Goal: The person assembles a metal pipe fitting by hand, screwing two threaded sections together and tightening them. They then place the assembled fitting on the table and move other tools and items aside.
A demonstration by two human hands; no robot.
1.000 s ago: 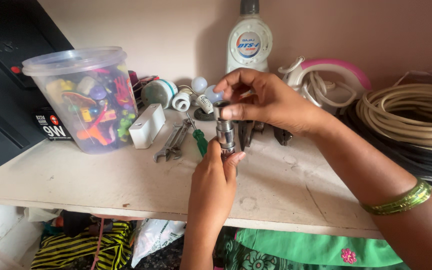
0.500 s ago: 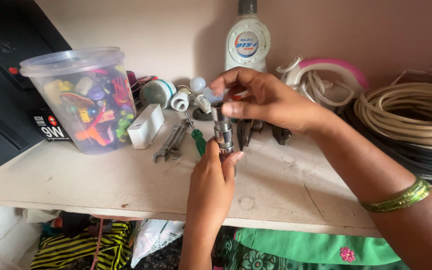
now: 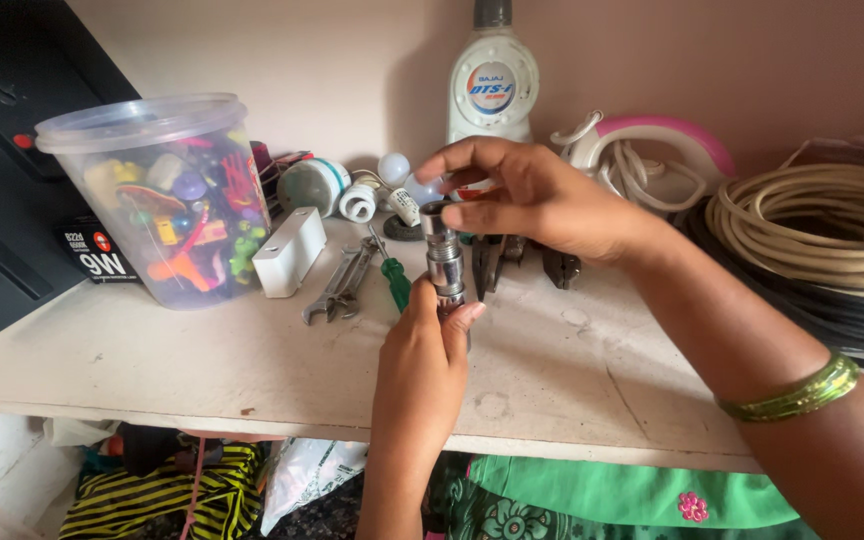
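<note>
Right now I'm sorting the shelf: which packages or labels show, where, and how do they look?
Small box: far left, behind the tub; black with white and red markings.
White bottle: back centre, round blue-and-red label.
Clear tub: left, lidded, full of colourful bits, unlabelled.

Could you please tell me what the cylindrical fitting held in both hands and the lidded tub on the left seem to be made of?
The fitting looks like chromed or polished metal: silvery, with bright reflections along its ridged body. The tub looks like clear, slightly frosted plastic: the colourful small items inside show through its wall and lid.
</note>
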